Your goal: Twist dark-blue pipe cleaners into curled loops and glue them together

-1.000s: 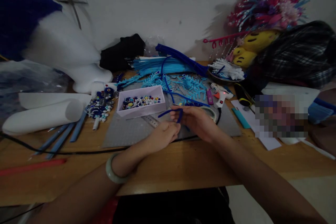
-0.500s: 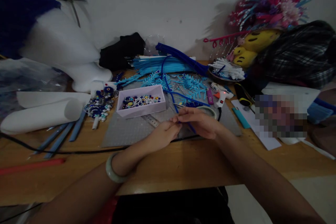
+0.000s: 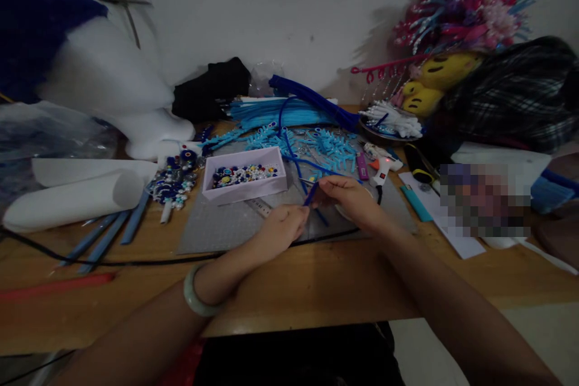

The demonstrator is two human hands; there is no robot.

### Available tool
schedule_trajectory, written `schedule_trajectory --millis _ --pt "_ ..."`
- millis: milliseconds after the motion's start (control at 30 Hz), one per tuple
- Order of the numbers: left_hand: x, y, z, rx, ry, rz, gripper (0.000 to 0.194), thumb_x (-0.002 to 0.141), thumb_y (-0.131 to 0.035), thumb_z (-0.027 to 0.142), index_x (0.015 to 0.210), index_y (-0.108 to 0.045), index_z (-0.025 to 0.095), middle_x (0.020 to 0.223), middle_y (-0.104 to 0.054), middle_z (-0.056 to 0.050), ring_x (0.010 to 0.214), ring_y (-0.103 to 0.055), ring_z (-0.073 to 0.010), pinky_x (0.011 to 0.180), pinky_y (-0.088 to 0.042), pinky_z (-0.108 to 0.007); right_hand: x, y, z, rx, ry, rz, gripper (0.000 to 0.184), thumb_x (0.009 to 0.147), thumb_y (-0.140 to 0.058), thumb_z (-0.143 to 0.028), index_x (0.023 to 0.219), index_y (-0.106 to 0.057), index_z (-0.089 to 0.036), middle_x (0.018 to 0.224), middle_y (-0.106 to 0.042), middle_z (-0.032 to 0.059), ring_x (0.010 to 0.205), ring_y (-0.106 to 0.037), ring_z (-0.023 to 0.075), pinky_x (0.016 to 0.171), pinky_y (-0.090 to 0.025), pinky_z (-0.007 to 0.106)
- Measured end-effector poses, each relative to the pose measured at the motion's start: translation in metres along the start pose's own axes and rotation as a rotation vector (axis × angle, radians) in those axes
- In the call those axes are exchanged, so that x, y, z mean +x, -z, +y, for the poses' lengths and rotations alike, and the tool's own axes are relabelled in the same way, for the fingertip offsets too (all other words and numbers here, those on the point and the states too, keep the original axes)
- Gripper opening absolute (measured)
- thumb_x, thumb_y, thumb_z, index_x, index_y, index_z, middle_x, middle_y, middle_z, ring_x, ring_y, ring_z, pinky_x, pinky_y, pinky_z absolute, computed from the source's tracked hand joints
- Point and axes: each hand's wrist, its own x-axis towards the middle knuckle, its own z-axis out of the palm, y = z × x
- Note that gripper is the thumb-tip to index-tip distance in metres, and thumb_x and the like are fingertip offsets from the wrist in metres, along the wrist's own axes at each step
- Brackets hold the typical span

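Observation:
Between my two hands runs a short length of dark blue pipe cleaner (image 3: 311, 194). My left hand (image 3: 281, 230) pinches its lower end, just in front of the grey mat's middle. With thumb and finger together, my right hand (image 3: 348, 200) grips the upper end. A thin metallic tip (image 3: 308, 181) shows beside the right fingertips; what it belongs to is hidden. Behind the hands, a long blue pipe cleaner (image 3: 289, 145) arches over the mat. The white box (image 3: 246, 193) of mixed beads stands left of them.
A glue gun (image 3: 382, 170) with a red light lies behind my right hand. Light blue beaded branches (image 3: 332, 148) and pipe-cleaner bundles (image 3: 316, 99) lie at the back. A beaded ornament (image 3: 174, 178) and white rolls (image 3: 90, 196) are leftward. A black cable (image 3: 149, 262) crosses the front.
My hands have drawn slightly apart, and the blue piece between them now shows. The right fingers, stretched out before, have curled into a pinch.

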Motion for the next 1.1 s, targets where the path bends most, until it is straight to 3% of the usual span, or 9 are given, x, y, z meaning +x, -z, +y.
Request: schedule_trajectory --millis 133,267,333,433,567,733,867,967,1100 --pt "-0.004 -0.002 0.001 -0.327 0.004 -0.033 0.031 0.071 -0.040 0.035 0.047 -0.025 0.020 0.036 -0.015 0.011 0.030 -0.013 -0.0039 0.037 -0.014 -0.020 -0.004 -0.009 0.005 0.249 0.020 -0.049 0.018 0.069 -0.062 -0.035 0.068 -0.067 -0.018 0.064 -0.063 0.0003 0.058 -0.056 0.0105 0.061 -0.042 0.024" --pt "-0.008 0.002 -0.003 -0.670 0.176 -0.268 0.038 0.069 -0.039 0.042 0.046 -0.017 0.021 0.032 -0.006 0.011 0.026 -0.007 -0.0043 0.032 -0.016 -0.019 -0.009 -0.019 0.005 0.539 -0.007 -0.045 0.013 0.065 -0.066 -0.029 0.077 -0.066 -0.025 0.083 -0.065 -0.0030 0.058 -0.054 0.0074 0.059 -0.044 0.022" --pt "-0.007 0.006 -0.004 -0.785 0.261 -0.351 0.038 0.069 -0.037 0.042 0.046 -0.015 0.021 0.032 -0.003 0.011 0.026 -0.005 -0.0050 0.031 -0.017 -0.019 -0.008 -0.018 0.005 0.546 -0.017 -0.003 0.015 0.062 -0.069 -0.026 0.077 -0.067 -0.025 0.080 -0.066 -0.0032 0.056 -0.054 0.0062 0.057 -0.044 0.021" --pt "-0.001 0.011 -0.002 -0.840 0.287 -0.351 0.036 0.071 -0.036 0.038 0.047 -0.016 0.021 0.034 -0.003 0.011 0.028 -0.004 -0.0053 0.030 -0.016 -0.019 -0.002 -0.012 0.005 0.404 0.023 0.060 0.015 0.060 -0.070 -0.026 0.074 -0.068 -0.020 0.067 -0.065 -0.0015 0.057 -0.056 0.0070 0.058 -0.044 0.020" --pt "0.009 0.012 0.002 -0.618 0.151 -0.138 0.027 0.075 -0.037 0.031 0.052 -0.028 0.020 0.039 -0.015 0.010 0.032 -0.010 -0.0053 0.034 -0.016 -0.018 0.003 -0.008 0.005 0.250 0.060 0.197 0.013 0.061 -0.069 -0.028 0.070 -0.068 -0.019 0.063 -0.064 -0.0014 0.057 -0.057 0.0078 0.059 -0.045 0.022" --pt "0.011 0.016 0.003 0.181 -0.216 0.295 0.011 0.078 -0.042 0.027 0.071 -0.046 0.019 0.059 -0.044 0.004 0.053 -0.044 -0.0095 0.050 -0.035 -0.021 0.000 -0.013 0.001 0.033 0.063 0.307 0.010 0.067 -0.063 -0.028 0.068 -0.066 -0.019 0.062 -0.065 -0.0008 0.050 -0.054 0.0079 0.050 -0.041 0.021" --pt "0.007 0.017 -0.001 0.659 -0.410 0.353 0.017 0.081 -0.037 0.019 0.094 -0.049 0.019 0.092 -0.054 -0.006 0.090 -0.050 -0.0186 0.077 -0.038 -0.031 -0.004 -0.021 0.000 -0.125 0.049 0.324 0.009 0.068 -0.061 -0.026 0.068 -0.064 -0.017 0.059 -0.063 -0.0024 0.045 -0.050 0.0066 0.047 -0.039 0.020" --pt "0.005 0.013 -0.004 0.739 -0.332 0.315 0.016 0.084 -0.033 0.025 0.087 -0.047 0.019 0.082 -0.055 -0.005 0.077 -0.053 -0.0184 0.068 -0.039 -0.031 -0.006 -0.026 0.002 -0.194 0.049 0.294 0.010 0.069 -0.060 -0.026 0.069 -0.064 -0.017 0.059 -0.063 -0.0027 0.045 -0.049 0.0066 0.046 -0.039 0.020" --pt "0.005 0.010 -0.002 0.571 -0.234 0.295 0.019 0.083 -0.035 0.030 0.070 -0.045 0.020 0.063 -0.048 0.001 0.059 -0.048 -0.0135 0.056 -0.037 -0.026 -0.006 -0.025 0.003 -0.256 0.134 0.208 0.011 0.071 -0.057 -0.022 0.074 -0.066 -0.019 0.063 -0.064 -0.0026 0.056 -0.055 0.0085 0.055 -0.044 0.021"
